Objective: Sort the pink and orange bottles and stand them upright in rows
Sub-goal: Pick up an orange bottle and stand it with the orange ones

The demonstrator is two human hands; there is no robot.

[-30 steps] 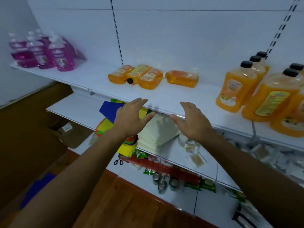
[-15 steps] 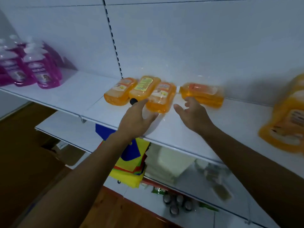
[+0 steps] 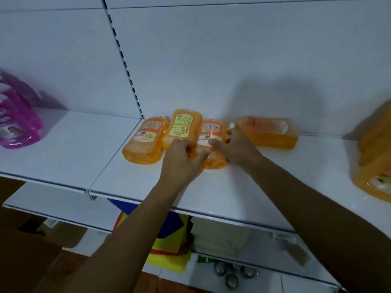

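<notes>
My left hand (image 3: 182,157) was curled round the cap end of the middle orange bottle (image 3: 185,125), the one lying label-up with its yellow back label showing, while my right hand (image 3: 234,148) grasped the third orange bottle (image 3: 211,144) just beside it at three o'clock, thumb over its label and fingers on its far side. A further orange bottle (image 3: 142,142) lay touching the middle one at nine o'clock, and a fourth (image 3: 269,132) lay crosswise at about two o'clock from my right hand, close against the back wall. All four were flat on the white shelf (image 3: 232,187), none yet upright. The pink bottles (image 3: 19,123) stood well apart at nine o'clock, and the big orange jugs (image 3: 374,161) blurred at three o'clock. I could not tell for certain how firmly my left fingers had closed, since my own knuckles hid the cap. The risk I judged was the crowding: the three bottles lay pressed together, so lifting two at once could drag or roll the left neighbour toward the shelf's front edge. A smooth, liquid-heavy bottle gripped at its narrow end might also swing and slip.
</notes>
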